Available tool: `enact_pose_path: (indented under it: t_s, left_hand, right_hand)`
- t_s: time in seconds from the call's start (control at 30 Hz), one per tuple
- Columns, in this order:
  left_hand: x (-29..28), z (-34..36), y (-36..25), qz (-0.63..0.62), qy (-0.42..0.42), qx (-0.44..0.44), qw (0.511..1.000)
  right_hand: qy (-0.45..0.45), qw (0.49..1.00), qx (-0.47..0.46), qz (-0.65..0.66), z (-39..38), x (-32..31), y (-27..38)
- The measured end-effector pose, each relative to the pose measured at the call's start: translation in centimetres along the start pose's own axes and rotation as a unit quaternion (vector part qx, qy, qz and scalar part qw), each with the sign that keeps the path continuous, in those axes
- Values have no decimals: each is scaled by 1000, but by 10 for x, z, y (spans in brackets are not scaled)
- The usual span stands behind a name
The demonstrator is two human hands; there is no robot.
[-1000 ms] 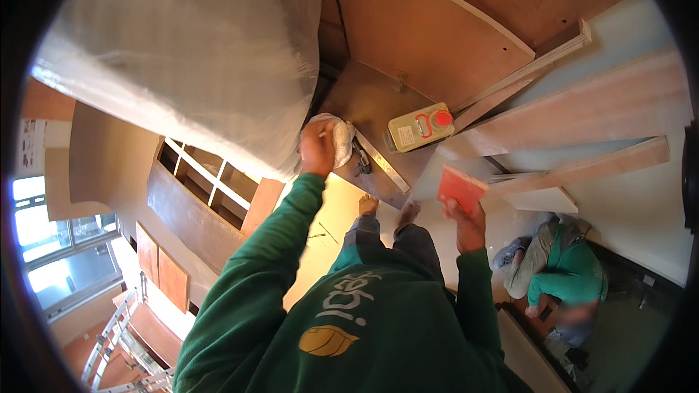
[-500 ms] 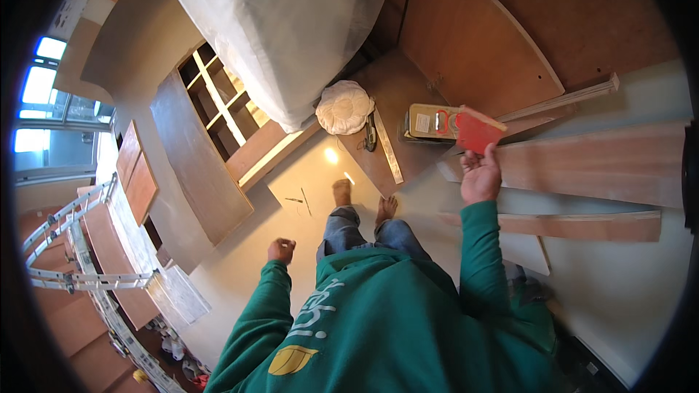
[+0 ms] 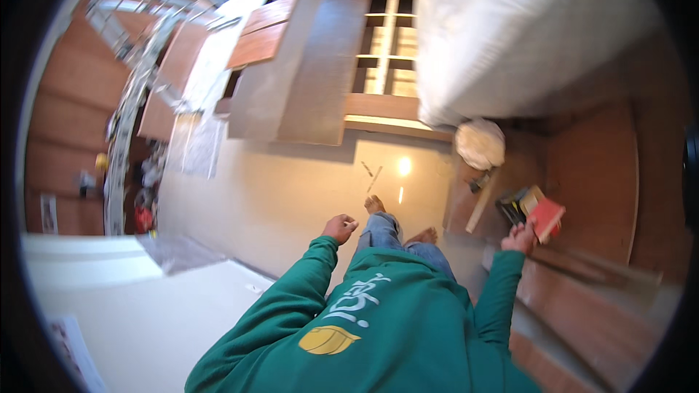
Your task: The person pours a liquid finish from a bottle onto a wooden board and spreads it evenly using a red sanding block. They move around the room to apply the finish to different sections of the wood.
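Note:
My right hand (image 3: 518,238) is closed on the edge of a flat red piece (image 3: 547,218), possibly folded sandpaper, held out at my right. Below it lies a boxy yellow and dark item (image 3: 515,205), partly covered by the piece and blurred. My left hand (image 3: 340,229) hangs in front of my body with its fingers curled in. Whether anything small is inside those fingers does not show. On the floor between my feet and the wooden frame lie two thin dark sticks or tools (image 3: 373,175).
Ahead stands a gridded wooden frame (image 3: 386,44) with a brown panel (image 3: 320,73) beside it. White sheeting (image 3: 495,36) covers something tall. A round pale bundle (image 3: 480,144) sits near a wood strip (image 3: 482,200). At the left stands a metal ladder (image 3: 131,102); boards lie at the lower right.
My view has turned to the left, so the ladder and wooden frame appear farther right. The red piece stays in my right hand, now lower in view.

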State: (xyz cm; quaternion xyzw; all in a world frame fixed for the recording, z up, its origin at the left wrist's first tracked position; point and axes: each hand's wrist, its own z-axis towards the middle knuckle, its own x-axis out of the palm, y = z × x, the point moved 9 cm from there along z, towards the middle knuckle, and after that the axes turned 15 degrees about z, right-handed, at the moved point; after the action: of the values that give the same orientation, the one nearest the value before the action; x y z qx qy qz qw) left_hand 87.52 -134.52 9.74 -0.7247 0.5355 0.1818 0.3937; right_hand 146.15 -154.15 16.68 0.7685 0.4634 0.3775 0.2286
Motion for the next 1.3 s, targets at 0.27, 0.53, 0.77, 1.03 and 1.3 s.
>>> enact_pose_path:
  t_s: [0.27, 0.53, 0.77, 1.03, 1.3]
  left_hand:
    - [-29, -33, 21, -51, -36, -64, 996]
    - [-72, -35, 103, -113, -62, -98, 987]
    - [-115, -18, 287, -175, -90, -209, 958]
    - [-242, -52, 453, -394, -120, -312, 856]
    - [-363, 23, 487, -359, -125, -228, 896]
  right_hand:
    - [-47, 989, -31, -139, 21, -11, 21]
    - [-90, 989, -47, -111, 24, -42, 24]
    - [-130, 976, -7, -176, -34, -107, -104]
    - [-91, 930, 91, -344, -163, -63, -319]
    - [30, 937, 224, -265, -290, 87, -537]
